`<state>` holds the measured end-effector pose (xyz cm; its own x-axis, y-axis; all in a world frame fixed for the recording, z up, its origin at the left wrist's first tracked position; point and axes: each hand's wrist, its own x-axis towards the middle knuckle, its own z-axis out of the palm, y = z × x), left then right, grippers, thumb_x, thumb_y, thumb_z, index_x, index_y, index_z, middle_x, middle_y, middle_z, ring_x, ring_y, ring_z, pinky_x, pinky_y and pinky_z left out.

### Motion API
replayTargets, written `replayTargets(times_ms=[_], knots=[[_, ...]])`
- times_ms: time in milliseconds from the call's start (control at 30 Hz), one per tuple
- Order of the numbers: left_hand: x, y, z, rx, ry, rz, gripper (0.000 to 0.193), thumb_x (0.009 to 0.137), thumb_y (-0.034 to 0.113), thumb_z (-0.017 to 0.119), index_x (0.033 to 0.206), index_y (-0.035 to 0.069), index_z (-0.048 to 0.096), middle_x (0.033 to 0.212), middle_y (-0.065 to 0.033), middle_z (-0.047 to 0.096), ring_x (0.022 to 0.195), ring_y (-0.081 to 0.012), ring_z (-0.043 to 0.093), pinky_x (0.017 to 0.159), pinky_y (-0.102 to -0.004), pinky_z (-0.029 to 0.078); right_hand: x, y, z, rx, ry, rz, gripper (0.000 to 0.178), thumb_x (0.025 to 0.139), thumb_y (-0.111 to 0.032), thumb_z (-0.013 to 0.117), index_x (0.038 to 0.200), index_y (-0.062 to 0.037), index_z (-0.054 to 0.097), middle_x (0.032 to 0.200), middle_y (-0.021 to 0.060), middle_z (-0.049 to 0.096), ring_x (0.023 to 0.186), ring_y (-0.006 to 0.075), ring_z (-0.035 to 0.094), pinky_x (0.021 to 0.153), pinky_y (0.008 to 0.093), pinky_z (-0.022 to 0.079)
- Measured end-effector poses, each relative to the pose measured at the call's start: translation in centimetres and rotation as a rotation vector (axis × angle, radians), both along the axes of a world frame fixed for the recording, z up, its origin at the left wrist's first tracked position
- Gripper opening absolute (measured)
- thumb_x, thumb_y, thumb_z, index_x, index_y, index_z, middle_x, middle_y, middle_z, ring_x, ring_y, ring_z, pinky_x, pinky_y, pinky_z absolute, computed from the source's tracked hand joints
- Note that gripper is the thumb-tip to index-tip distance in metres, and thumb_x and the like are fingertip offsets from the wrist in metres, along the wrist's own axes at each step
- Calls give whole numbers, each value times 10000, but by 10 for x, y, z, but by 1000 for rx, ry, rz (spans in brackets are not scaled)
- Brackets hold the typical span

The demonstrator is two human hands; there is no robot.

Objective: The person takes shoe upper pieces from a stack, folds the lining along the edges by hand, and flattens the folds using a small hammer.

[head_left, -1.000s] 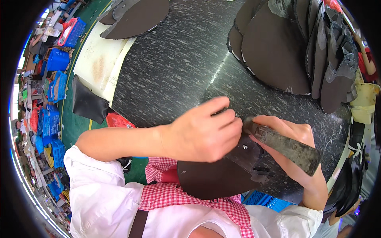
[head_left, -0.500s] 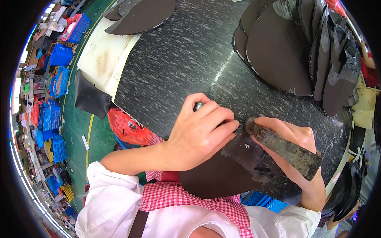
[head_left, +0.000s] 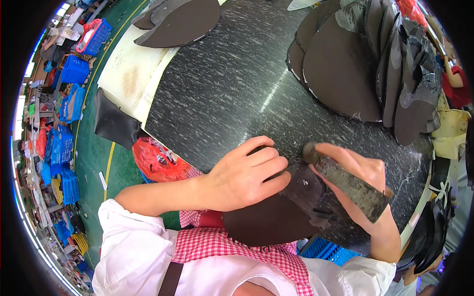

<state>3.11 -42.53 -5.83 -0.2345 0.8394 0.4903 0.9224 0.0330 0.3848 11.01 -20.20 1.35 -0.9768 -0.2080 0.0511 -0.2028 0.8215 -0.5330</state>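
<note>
A dark brown rounded sheet piece point(head_left: 269, 222) lies at the table's near edge, in front of my apron. Its far side has a worn, glossy layer with two small pale bits on it. Above this piece my left hand point(head_left: 249, 172) is bent with curled fingers, and the fingertips are hidden beneath it. Just to the right, my right hand point(head_left: 363, 165) is closed round a hammer point(head_left: 348, 185). The hammer's worn, dull grey metal head slants across that hand, its narrow end close to the sheet's far edge. A wooden stub shows beyond the hand.
The speckled dark table point(head_left: 222, 89) stretches ahead. Stacked dark sheet pieces point(head_left: 340, 69) fan out at the far right; more brown pieces point(head_left: 185, 24) lie at the far left. A red plastic bag point(head_left: 155, 160) hangs by the left edge. Blue baskets point(head_left: 61, 143) line the green floor.
My left hand has drawn back toward me, and the shiny thing seen by its thumb no longer shows. The right hand and hammer have shifted slightly left. The brown sheet stays in place.
</note>
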Motion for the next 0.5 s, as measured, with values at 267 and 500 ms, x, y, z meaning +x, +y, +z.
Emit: replayTargets(times_ms=[267,500], knots=[[-22,-14,8,18,349,-94,209,684,145,652,886,102,682,709,-7,501,594,-173,510,520,-305,444,8,19,-16,138,376,-5,258,657,-105,705,879,-75,578,670,58,533,577,250,617,522,379,483],[-145,-11,67,119,458,485,234,780,12,690,995,104,704,1093,-54,665,1057,-277,589,952,-424,399,33,110,-21,513,536,-544,290,658,-51,732,930,-33,636,967,108,683,688,311,649,613,383,504]])
